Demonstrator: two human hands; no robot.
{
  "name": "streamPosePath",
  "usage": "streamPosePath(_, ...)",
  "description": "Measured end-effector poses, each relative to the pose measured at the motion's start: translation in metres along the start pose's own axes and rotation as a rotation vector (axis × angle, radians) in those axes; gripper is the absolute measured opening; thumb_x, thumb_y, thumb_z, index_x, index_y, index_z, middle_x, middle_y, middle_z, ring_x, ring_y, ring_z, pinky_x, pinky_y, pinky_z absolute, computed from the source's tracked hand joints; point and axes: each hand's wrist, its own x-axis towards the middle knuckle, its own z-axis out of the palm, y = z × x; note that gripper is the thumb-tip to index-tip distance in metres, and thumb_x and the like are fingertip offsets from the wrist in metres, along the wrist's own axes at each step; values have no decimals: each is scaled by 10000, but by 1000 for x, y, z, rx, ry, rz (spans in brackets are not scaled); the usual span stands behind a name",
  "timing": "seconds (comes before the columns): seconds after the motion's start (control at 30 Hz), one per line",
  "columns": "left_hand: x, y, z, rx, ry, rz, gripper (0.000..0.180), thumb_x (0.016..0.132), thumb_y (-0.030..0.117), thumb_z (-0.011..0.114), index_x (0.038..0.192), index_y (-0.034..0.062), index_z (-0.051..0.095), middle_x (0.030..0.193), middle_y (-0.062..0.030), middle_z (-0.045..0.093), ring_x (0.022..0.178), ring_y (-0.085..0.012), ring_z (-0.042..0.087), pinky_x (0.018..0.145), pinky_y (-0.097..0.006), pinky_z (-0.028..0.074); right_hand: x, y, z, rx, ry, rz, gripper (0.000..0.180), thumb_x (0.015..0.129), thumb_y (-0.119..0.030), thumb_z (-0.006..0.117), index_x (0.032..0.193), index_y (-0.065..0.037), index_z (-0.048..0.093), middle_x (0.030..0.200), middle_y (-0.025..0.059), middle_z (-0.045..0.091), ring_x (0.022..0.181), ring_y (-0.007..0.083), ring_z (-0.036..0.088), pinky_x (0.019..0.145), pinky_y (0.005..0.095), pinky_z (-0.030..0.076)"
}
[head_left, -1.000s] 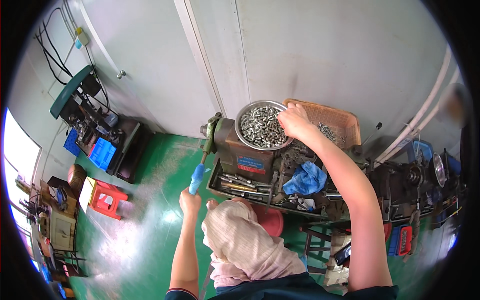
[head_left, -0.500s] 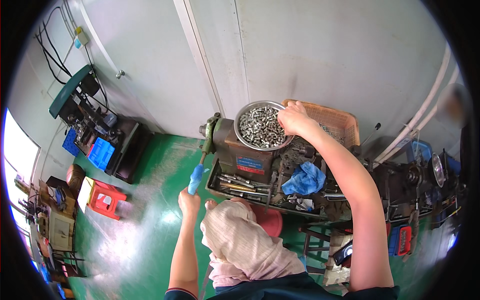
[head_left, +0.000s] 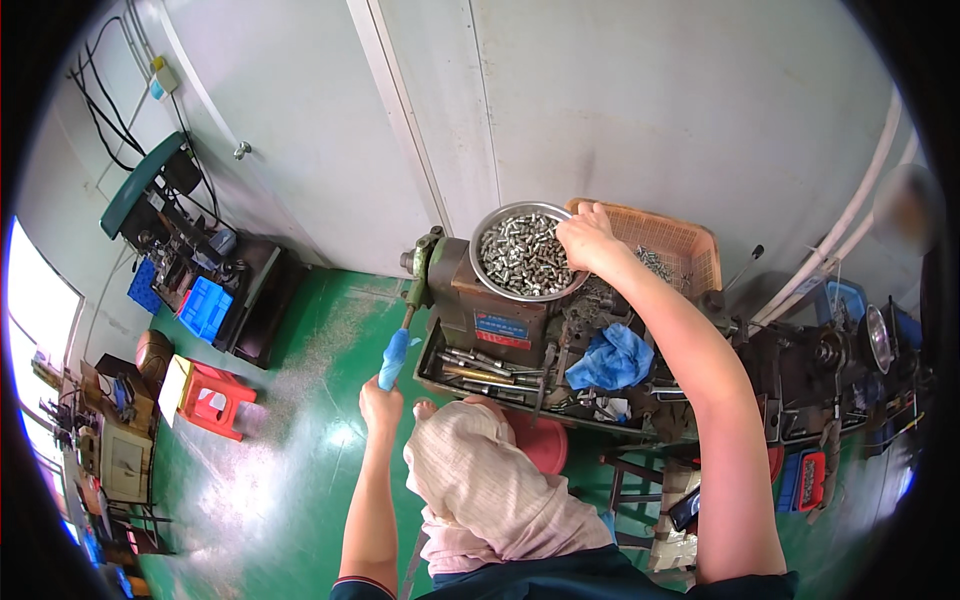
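My left hand [head_left: 381,407] is wrapped round the lower end of a lever handle [head_left: 394,358] covered in blue wrapping. The lever's metal rod rises to the green-grey end of a bench machine [head_left: 442,262]. On top of that machine sits a round steel bowl [head_left: 482,212] heaped with small metal cylindrical parts [head_left: 522,252]. My right hand [head_left: 588,240] is at the bowl's right rim, with its fingers drawn together. Whatever lies between those fingertips is hidden. Beside and behind this hand stands an orange-brown plastic basket [head_left: 690,236] with more small metal parts inside.
A crumpled blue cloth [head_left: 612,358] lies on the machine, right of a tray holding metal rods [head_left: 478,372]. A red stool [head_left: 215,398] stands on the green floor at left, near another machine [head_left: 160,205]. Further machinery [head_left: 830,350] is at right; a pink tub [head_left: 540,442] is below.
The whole view has shifted very slightly. Both hands keep practically the same places, the left on the lever handle and the right at the bowl's rim.
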Motion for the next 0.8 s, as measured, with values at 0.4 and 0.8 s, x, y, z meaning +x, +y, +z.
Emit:
streamPosePath(0.4,-1,0,-2,-36,13,24,149,682,123,542,782,24,591,696,-202,569,707,-362,551,625,-416,416,-16,45,-2,801,284,-112,168,516,-79,623,666,-43,554,649,103,579,663,224,570,585,322,448)
streamPosePath(0.8,-2,3,-3,-19,4,29,142,687,123,536,766,18,589,676,-202,563,687,-361,550,613,-401,418,-6,35,146,1289,130,94,223,514,-162,644,677,-15,599,649,108,595,628,210,577,615,293,445)
